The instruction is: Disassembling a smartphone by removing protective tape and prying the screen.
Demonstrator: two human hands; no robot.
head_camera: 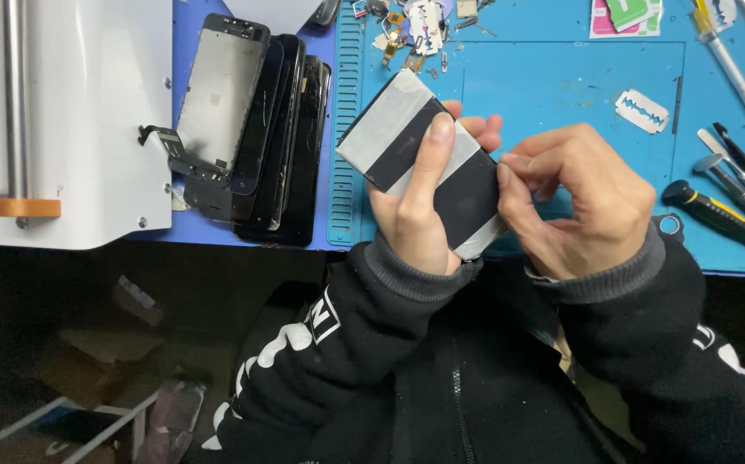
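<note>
Flat rectangular battery cell (420, 163), silver foil with black bands, held tilted over blue ribbed mat (561, 82). Left hand (420, 210) gripped it from below, thumb across top face. Right hand (574, 202) pinched at its right edge, fingers curled. Likely risks: soft pouch bent or punctured if pried hard. Bare razor blade (643, 110) lay close; screen stack (256, 129) left.

Flat battery (420, 163): matt silver foil, black matt band. Mat (561, 77): blue rubbery, smooth. Razor blade (642, 111): bare metal. Stacked phone screens (260, 129): glossy black glass.
</note>
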